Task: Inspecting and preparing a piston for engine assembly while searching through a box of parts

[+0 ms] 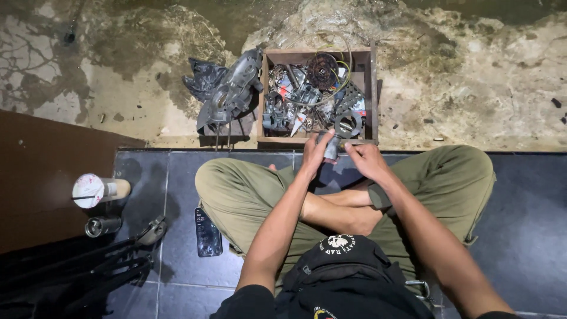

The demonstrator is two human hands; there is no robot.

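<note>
I sit cross-legged on dark tiles. My left hand [313,156] and my right hand [364,158] both grip a small grey metal part [330,145] held between them, just above the near edge of a wooden box [374,88]. The box holds several greasy engine parts, wires, a dark sprocket [322,69] and a metal ring [348,123]. My left fingers wrap the part's left side; my right fingers pinch its right end.
A grey engine casing [227,91] on a black plastic bag lies left of the box on rough concrete. A phone [207,231] lies on the tiles by my left knee. A capped tube [99,190], a small metal cylinder [102,225] and black rods [88,269] are at the left.
</note>
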